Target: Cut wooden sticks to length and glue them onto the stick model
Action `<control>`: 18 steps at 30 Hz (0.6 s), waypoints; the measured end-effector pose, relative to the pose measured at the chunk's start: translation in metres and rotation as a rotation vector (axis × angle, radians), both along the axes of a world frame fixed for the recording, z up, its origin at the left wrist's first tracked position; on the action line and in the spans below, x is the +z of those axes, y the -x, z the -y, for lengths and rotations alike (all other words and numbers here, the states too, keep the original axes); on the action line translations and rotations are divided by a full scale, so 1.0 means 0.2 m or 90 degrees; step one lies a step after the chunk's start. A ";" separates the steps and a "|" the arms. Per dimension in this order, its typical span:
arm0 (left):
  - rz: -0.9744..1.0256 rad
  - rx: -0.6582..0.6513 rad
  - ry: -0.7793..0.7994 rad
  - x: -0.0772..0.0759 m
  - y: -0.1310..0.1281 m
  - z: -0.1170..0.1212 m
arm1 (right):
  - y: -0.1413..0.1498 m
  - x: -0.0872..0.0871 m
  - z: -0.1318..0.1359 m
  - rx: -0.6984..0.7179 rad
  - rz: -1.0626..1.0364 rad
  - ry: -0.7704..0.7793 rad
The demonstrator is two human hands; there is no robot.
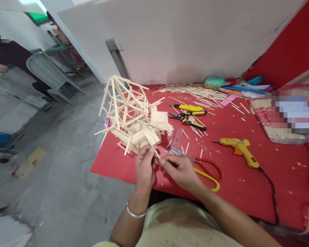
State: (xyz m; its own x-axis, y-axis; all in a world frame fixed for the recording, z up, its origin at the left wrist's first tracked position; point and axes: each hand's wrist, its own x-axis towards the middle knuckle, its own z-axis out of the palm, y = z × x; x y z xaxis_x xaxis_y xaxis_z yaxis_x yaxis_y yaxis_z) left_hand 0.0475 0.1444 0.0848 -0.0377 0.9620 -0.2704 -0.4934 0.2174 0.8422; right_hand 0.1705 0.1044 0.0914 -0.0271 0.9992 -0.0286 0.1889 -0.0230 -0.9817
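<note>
Between my two hands is a short thin wooden stick [156, 153], pinched near its ends. My left hand [145, 164] grips it with thumb and fingers, just in front of the stick model. The lower end sits between the thumb and finger of my right hand [179, 169]. A pale model built of wooden sticks [127, 113], with a pointed open frame and slatted panels, stands at the table's left end. Scissors [203, 168] with one red and one yellow handle lie beside my right hand, partly hidden by it. A clear ruler [176, 139] lies behind them.
On the red table [229, 199] lie a yellow glue gun [237, 147] with a black cord, pliers-like cutters [187, 118], and a yellow utility knife [187, 107]. Loose sticks [193, 92] spread along the wall. Packaged sticks [267, 120] lie right. A person sits far left near a chair [46, 70].
</note>
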 end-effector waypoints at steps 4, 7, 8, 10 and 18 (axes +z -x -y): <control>0.002 0.006 -0.002 0.00 0.00 0.00 | 0.00 0.00 0.00 -0.001 0.002 -0.002; -0.001 0.006 -0.001 0.00 0.00 0.00 | 0.00 -0.01 0.00 0.000 0.008 -0.005; -0.003 0.006 0.000 0.00 0.00 0.00 | 0.00 -0.01 0.00 0.001 0.006 -0.004; -0.005 0.008 0.001 0.00 -0.01 0.00 | 0.00 -0.01 0.00 0.001 0.001 0.000; -0.009 0.016 0.009 0.02 -0.02 0.00 | 0.00 0.00 0.00 0.007 0.000 -0.003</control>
